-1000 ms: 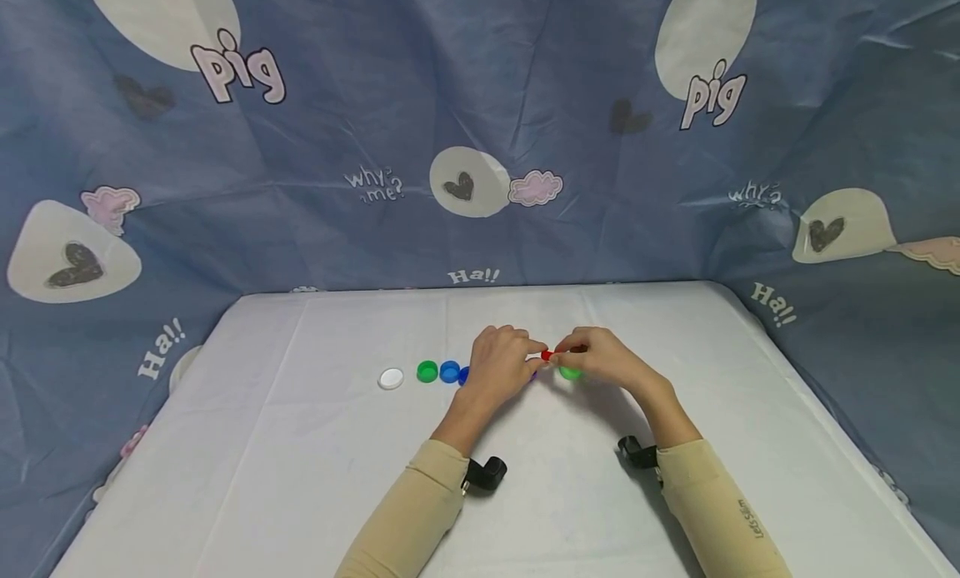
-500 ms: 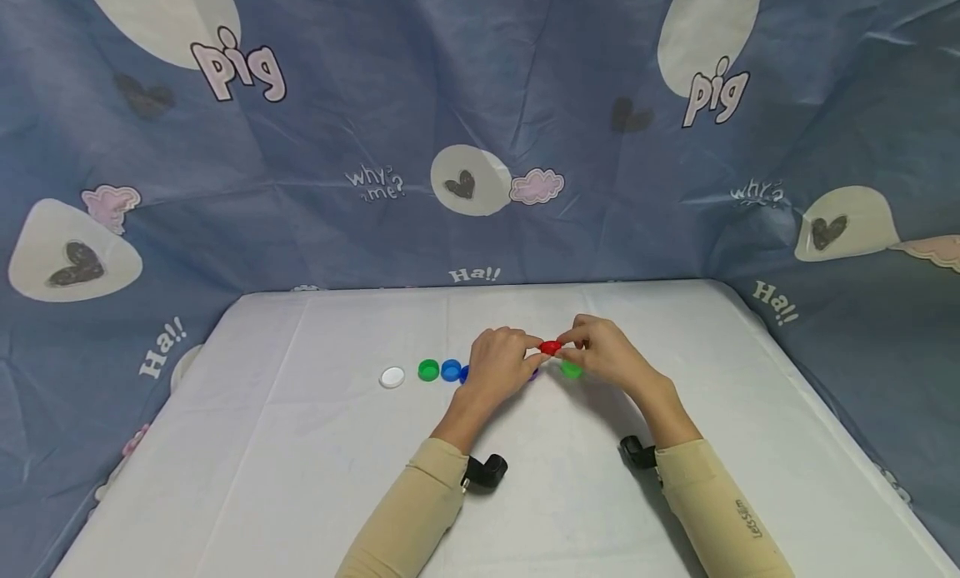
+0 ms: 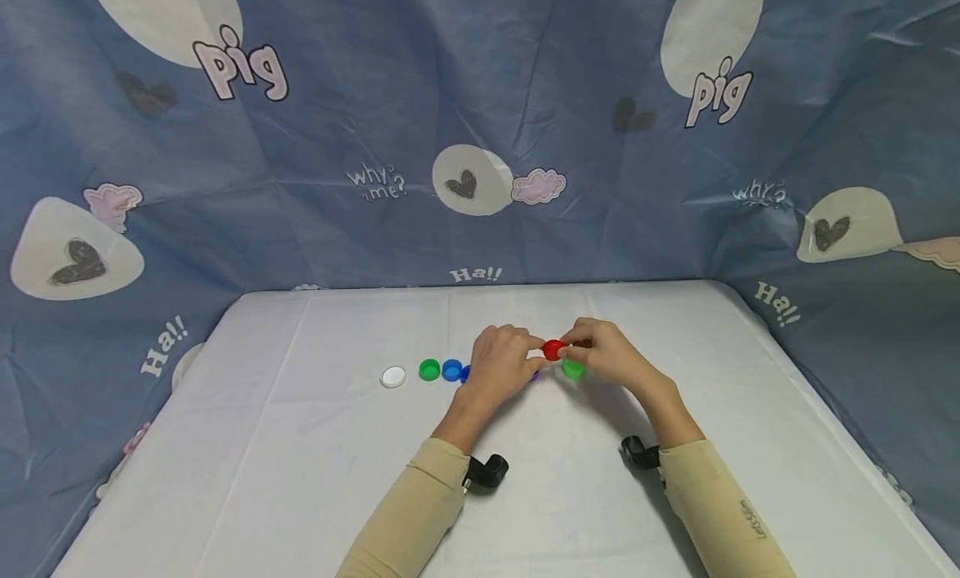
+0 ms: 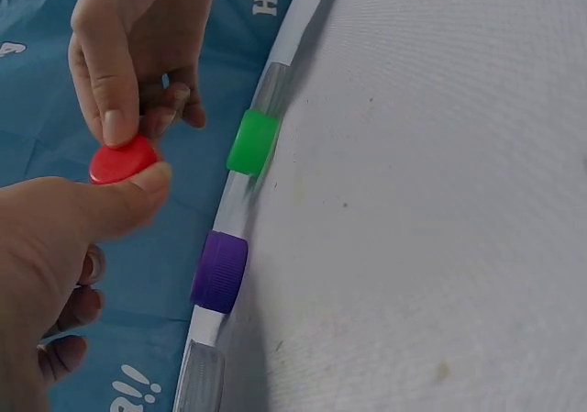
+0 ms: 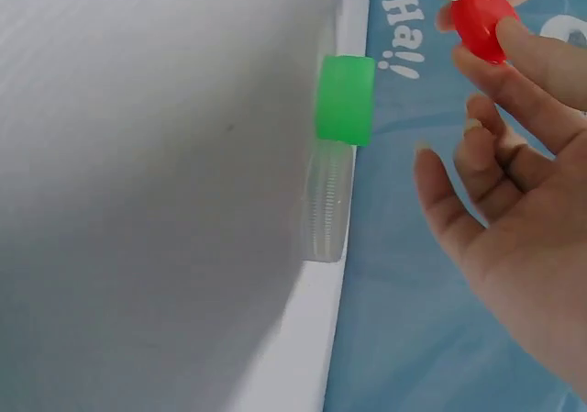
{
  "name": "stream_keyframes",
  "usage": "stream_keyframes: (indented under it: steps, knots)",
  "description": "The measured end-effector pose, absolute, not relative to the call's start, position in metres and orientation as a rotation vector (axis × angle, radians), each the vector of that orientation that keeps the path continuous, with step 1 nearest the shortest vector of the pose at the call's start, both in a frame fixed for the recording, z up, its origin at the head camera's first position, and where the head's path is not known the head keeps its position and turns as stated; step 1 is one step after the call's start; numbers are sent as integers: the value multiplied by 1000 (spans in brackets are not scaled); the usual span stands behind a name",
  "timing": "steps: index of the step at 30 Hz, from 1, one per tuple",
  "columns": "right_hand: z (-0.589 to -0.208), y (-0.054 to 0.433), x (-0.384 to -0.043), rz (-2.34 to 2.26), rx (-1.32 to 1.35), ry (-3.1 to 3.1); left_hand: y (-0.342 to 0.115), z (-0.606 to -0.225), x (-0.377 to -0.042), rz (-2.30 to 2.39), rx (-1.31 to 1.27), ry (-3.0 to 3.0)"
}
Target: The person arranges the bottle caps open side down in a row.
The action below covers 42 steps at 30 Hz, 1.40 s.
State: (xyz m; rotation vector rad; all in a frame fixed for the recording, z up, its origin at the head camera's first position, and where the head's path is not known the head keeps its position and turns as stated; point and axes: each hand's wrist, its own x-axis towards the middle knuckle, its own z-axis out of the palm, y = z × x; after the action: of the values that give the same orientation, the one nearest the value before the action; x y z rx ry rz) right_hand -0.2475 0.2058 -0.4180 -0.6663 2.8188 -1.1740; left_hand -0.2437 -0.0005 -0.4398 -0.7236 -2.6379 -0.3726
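Observation:
Above the white table, both hands pinch one red bottle cap [image 3: 553,350] between thumbs and fingers. My left hand [image 3: 501,363] holds its left side, and my right hand [image 3: 606,355] has the right side. The smooth red top faces the camera in the left wrist view. Below the right hand a light green bottle cap [image 3: 573,370] stands on the table. A purple bottle cap [image 4: 220,272] is near the left hand, mostly hidden by it in the head view. In the right wrist view a clear ribbed cap [image 5: 327,201] sits beside the light green one.
Left of the hands, a white cap [image 3: 392,377], a green cap [image 3: 429,370] and a blue cap [image 3: 452,370] lie in a row. A darker blue cap [image 3: 465,375] is partly covered by the left hand. Patterned blue cloth [image 3: 480,103] hangs behind the table [image 3: 300,478].
The red cap, mostly hidden between the fingers a second ago, has been lifted slightly and turned, so its round face shows now. The right hand rose a little; the left hand barely moved.

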Motion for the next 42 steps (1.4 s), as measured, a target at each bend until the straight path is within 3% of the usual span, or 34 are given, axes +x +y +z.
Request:
stream_keyframes:
  steps: [13,42]
  knots:
    - [-415,215,-249,-1276,-561,2609,0,-438,-241,-340,-762,-2457]
    - [-422,205,-249,-1153,-690,2881,-5,-442,-247,-553,-689,-2632]
